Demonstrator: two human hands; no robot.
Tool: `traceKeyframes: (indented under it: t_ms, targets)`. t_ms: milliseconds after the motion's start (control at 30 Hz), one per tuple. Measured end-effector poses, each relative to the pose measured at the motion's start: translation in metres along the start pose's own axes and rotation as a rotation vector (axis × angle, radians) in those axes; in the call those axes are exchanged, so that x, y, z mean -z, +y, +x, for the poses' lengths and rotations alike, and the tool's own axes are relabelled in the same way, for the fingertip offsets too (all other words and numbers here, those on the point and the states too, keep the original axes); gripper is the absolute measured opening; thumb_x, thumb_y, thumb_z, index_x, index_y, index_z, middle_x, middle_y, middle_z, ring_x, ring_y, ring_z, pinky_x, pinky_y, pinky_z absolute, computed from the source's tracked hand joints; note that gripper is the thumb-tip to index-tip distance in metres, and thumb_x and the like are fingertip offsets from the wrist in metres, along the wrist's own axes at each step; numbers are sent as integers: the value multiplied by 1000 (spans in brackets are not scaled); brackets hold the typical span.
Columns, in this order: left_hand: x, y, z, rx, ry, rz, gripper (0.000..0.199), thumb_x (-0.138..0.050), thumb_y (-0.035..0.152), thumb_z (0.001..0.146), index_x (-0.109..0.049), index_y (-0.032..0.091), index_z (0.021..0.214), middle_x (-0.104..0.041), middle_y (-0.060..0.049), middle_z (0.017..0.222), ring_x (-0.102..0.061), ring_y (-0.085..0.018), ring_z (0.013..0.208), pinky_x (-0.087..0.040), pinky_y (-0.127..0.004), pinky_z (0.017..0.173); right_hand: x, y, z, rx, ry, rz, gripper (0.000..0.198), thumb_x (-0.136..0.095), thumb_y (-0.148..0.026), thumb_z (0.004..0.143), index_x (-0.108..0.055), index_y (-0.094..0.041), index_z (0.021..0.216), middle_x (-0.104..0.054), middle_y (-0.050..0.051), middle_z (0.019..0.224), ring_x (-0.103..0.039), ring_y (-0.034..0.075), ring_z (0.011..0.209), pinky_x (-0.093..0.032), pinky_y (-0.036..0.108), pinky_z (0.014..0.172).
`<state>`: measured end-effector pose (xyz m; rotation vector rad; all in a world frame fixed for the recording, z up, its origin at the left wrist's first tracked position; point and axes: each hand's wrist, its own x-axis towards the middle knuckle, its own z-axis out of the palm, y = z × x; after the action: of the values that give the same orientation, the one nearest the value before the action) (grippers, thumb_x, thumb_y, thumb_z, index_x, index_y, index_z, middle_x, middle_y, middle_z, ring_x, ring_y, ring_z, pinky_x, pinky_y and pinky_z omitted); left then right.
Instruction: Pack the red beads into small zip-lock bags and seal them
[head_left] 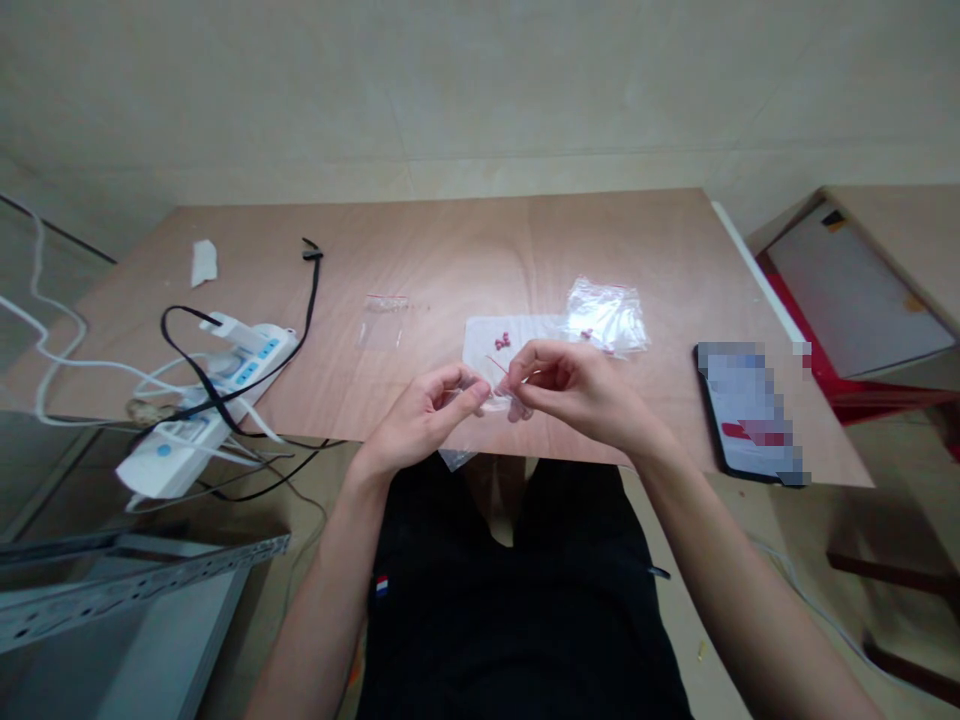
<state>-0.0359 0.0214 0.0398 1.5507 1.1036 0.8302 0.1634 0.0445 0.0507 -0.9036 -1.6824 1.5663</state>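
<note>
Above the table's front edge, my left hand [439,405] pinches a small clear plastic zip bag [459,458], whose lower part hangs past the edge below my fingers. My right hand [562,385] is closed close beside it, thumb and fingertips together at the bag's top. A thin red line [497,364] shows by the right fingertips, like the bag's seal strip. Just beyond my hands, several small dark red pieces [502,341] lie on a white sheet [480,333]. A pile of clear bags [607,315] covers the sheet's right side.
One flat clear bag [382,322] lies to the left on the wooden table [450,245]. Further left are a white power strip [247,375] with tangled cables, a black cable [316,290] and a white scrap [203,262]. A phone [750,415] rests at the right.
</note>
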Motion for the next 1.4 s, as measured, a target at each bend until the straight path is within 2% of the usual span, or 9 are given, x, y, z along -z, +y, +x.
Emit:
traceKeyframes:
  t_ms: [233,333,433,600,700,767,867,1000,1400]
  targets:
    - [1,-4,0,5,-54,211,39,-49,53,90,-60,18,78,-59,-1,69,-54,-13,63,-43,-26,58,6,9,-3,-69,-99,-24,34,-82,-32,67,-73,-14,95,-64,-1,67,-57,9,59,-46,24,56]
    - [-2,4,-7,-33,22,417,46,-59,57,84,-61,19,109,-68,-8,106,-64,-22,93,-51,-36,82,5,11,-4,-66,-85,-112,37,-80,-33,69,-74,-13,100,-63,0,68,-56,10,61,-46,25,57]
    - [-9,12,-12,-111,46,563,76,-78,58,65,-53,22,127,-60,-13,133,-57,-32,120,-45,-46,101,-1,10,-6,-43,-59,-227,37,-79,-32,70,-73,-13,102,-61,-2,66,-52,9,57,-43,23,54]
    - [-20,1,-9,-85,128,529,22,-69,35,80,-59,21,95,-70,-3,87,-67,-18,76,-52,-29,69,-1,11,3,122,3,-368,15,-70,-30,81,-74,-17,87,-65,1,74,-57,11,64,-45,23,58]
    - [-19,-11,-6,-80,304,512,21,-72,33,79,-58,21,87,-67,2,73,-63,-13,62,-49,-24,60,13,25,21,135,296,-526,15,-63,-27,86,-73,-16,87,-70,7,85,-63,15,73,-50,29,68]
    - [-17,-16,-7,-91,341,511,23,-74,33,77,-57,21,87,-66,3,70,-61,-12,59,-48,-23,58,21,39,35,71,385,-666,16,-65,-21,84,-73,-14,96,-71,9,92,-64,16,74,-51,32,72]
    - [-15,-16,-8,-88,329,492,24,-75,32,76,-57,21,87,-66,3,70,-61,-11,57,-48,-22,56,26,58,54,22,291,-806,29,-65,-14,81,-71,-13,110,-68,14,105,-66,19,81,-52,34,77]
    - [-14,-14,-9,-71,290,474,22,-74,31,77,-58,21,87,-67,2,71,-61,-11,58,-49,-23,57,24,68,66,44,184,-884,23,-57,-10,84,-75,-12,99,-68,15,102,-65,22,89,-50,35,85]
    - [-8,-20,-10,-44,232,456,22,-76,30,77,-60,20,88,-68,2,72,-62,-11,61,-50,-22,61,25,62,71,8,129,-1108,25,-50,-13,92,-75,-12,93,-68,16,97,-63,22,81,-44,32,78]
